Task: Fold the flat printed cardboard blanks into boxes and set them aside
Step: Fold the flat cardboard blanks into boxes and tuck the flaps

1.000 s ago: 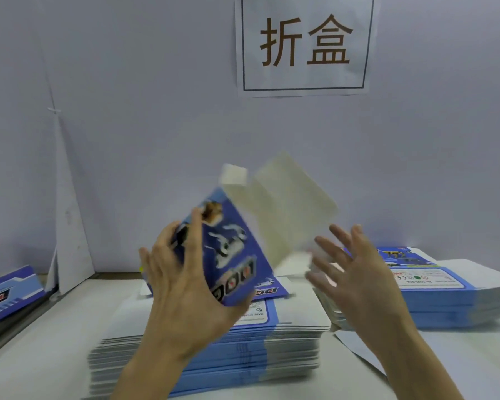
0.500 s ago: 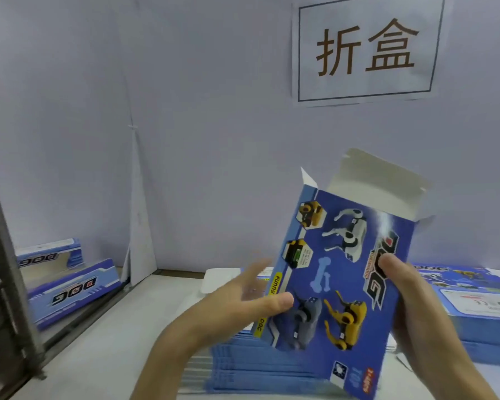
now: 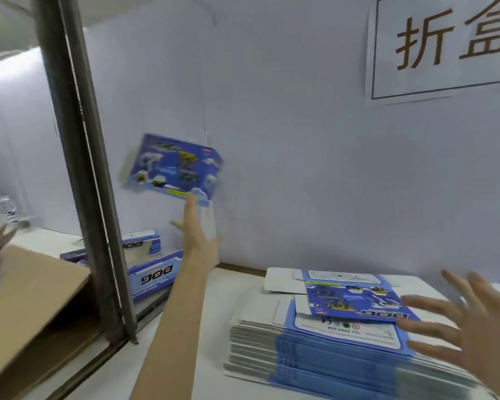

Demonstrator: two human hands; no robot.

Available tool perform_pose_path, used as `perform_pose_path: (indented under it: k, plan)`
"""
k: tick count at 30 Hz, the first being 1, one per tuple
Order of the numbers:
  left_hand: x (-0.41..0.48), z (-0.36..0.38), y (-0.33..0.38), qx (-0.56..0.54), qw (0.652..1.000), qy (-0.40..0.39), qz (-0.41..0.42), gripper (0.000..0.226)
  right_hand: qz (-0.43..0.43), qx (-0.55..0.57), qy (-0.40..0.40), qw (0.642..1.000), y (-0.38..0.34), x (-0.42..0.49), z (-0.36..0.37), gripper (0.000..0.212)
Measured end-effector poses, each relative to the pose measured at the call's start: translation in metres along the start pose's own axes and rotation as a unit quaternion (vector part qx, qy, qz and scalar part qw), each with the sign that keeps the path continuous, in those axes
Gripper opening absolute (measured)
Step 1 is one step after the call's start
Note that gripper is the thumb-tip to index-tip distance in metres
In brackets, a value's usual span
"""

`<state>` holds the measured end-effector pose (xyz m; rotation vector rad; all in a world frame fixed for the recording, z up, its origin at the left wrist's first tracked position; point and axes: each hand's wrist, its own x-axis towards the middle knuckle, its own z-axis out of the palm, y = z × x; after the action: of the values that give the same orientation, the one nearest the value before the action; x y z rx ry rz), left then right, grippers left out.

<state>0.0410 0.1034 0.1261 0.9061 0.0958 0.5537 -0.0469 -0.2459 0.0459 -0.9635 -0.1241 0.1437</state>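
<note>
A folded box (image 3: 173, 166) in blue print hangs in the air to the left, tilted and blurred, in front of the pale wall (image 3: 286, 154). Its face shows toy animals in white, yellow and dark colours; its lettering is too smeared to read. The left hand (image 3: 198, 241) reaches up below it with straight, spread fingers. The longest fingertip overlaps the box's lower edge, and I cannot tell whether it touches.

The right hand (image 3: 474, 333) hovers low at the right, fingers splayed wide and gripping nothing, over the near end of the stack of flat blanks (image 3: 315, 356) on the white table (image 3: 217, 336). The top blank (image 3: 355, 301) lies askew, its "DOG" title upside down from here. The sheet under it shows a white panel with a CE mark and "No 5989-20A", also upside down.

Two finished boxes (image 3: 153, 274) rest at the far left beside a grey metal post (image 3: 81, 154) — the nearer one reads "DOG", inverted. A brown carton (image 3: 26, 298) sits in the left corner. A paper sign (image 3: 445, 47) on the wall says 折盒, cut off by the frame edge.
</note>
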Motion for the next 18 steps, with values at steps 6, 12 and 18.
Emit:
perform_pose_path:
  k: [6,12,18]
  plan:
    - [-0.064,0.024,-0.080,0.416,0.847,-0.319,0.091,0.035,-0.079,-0.310,0.117,0.940,0.011,0.002,0.010,0.040]
    - [-0.122,0.038,-0.163,0.683,0.557,-0.461,0.101,0.076,-0.119,-0.511,0.149,0.838,0.026,0.000,0.004,0.022]
    - [-0.122,0.034,-0.159,0.726,0.483,-0.476,0.112,0.077,-0.135,-0.522,0.166,0.826,0.019,0.004,-0.006,0.015]
